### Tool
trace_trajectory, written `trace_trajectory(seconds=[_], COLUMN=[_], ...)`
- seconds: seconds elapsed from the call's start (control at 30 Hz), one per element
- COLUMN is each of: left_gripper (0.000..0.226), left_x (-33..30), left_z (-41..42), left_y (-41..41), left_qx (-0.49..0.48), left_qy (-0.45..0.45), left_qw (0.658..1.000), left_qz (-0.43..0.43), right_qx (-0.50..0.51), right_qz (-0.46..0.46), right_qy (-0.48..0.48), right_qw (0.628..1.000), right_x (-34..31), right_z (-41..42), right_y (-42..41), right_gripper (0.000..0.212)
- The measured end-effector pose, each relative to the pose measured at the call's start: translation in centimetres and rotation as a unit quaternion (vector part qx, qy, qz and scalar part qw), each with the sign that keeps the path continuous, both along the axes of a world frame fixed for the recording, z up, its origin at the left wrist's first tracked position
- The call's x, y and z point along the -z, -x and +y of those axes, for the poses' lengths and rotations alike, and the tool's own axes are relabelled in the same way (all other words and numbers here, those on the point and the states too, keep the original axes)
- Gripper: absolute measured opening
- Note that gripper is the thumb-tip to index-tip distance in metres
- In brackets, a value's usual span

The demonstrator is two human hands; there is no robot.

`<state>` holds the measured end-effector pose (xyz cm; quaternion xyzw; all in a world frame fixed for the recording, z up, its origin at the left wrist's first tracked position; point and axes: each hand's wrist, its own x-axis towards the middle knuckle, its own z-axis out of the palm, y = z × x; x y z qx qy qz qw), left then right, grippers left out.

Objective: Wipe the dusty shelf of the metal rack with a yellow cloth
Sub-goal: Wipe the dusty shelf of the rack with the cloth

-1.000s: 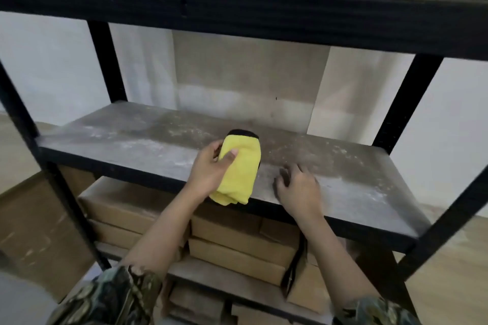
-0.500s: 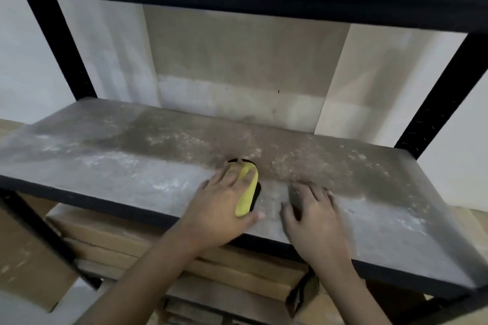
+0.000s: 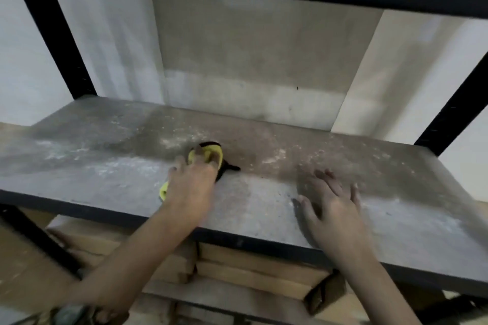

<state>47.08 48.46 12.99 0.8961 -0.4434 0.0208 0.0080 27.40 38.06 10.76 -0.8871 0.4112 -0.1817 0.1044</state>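
While motion blur smears both arms, the left hand (image 3: 191,187) presses flat on the yellow cloth (image 3: 208,157), hiding most of it; only its far end and a near corner peek out. Well to its right, the right hand (image 3: 334,203) rests splayed and empty on the dusty shelf (image 3: 105,166).

Your left hand (image 3: 191,187) covers most of the yellow cloth (image 3: 208,155); only its far end and a corner by your wrist show. Motion blur smears both hands, so your right hand (image 3: 334,208) has no sharp outline. The shelf (image 3: 264,200) runs off both sides, and the boxes (image 3: 253,269) below are half hidden.
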Motion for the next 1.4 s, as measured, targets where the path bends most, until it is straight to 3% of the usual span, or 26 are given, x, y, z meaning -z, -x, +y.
trace_trajectory(seconds=[0.1,0.17,0.27,0.37,0.47,0.6,0.77,0.87,1.07,1.13,1.3,1.4], left_gripper=[0.061,0.066,0.059,0.058,0.053,0.059,0.037,0.052,0.070,0.073,0.046,0.032], left_x=[-1.2,-1.2,0.6,1.7,1.5,1.3,-0.9,-1.5,2.0,2.7,2.3,1.6], left_z=[2.1,3.1,3.6,3.7,3.8,5.1,11.8,15.0,16.2,15.8,15.4,15.1], left_y=[-2.5,-2.5,-1.3,-1.9,-3.1,-7.1,-15.8,-21.1,-26.2,-25.7,-26.1,-24.7], left_qx=[0.006,0.077,0.186,0.210,0.229,0.199,0.100,0.073,-0.048,-0.065,-0.134,-0.098], left_qy=[0.047,0.080,0.043,0.020,0.035,0.055,0.201,0.245,0.060,0.088,0.203,0.243], left_qw=[0.999,0.993,0.979,0.972,0.971,0.978,0.974,0.967,0.997,0.994,0.970,0.965], left_qz=[0.007,0.029,0.070,0.103,0.067,0.040,0.031,0.016,0.031,0.015,0.020,0.006], right_qx=[-0.012,-0.004,0.031,0.070,0.091,0.100,0.074,0.019,-0.033,-0.018,-0.047,-0.049], right_qz=[-0.012,-0.017,-0.010,-0.008,-0.009,-0.004,0.007,0.018,-0.018,-0.037,-0.045,-0.041], right_qy=[-0.004,-0.012,-0.015,-0.019,-0.016,-0.030,-0.034,-0.039,-0.048,-0.052,-0.044,-0.046], right_qw=[1.000,1.000,0.999,0.997,0.996,0.995,0.997,0.999,0.998,0.998,0.997,0.997], right_x=[-0.7,-0.8,-0.4,0.3,0.7,0.4,-0.6,-1.0,-0.3,-0.6,-0.5,-0.4], right_z=[1.9,3.0,4.2,5.6,6.3,6.4,7.6,9.3,10.7,10.8,11.0,10.7], right_y=[-3.5,-5.9,-8.6,-10.2,-10.6,-10.9,-14.5,-17.7,-20.4,-20.1,-20.1,-20.3], right_gripper=[0.044,0.044,0.044,0.041,0.037,0.038,0.033,0.039,0.039,0.038,0.033,0.034])
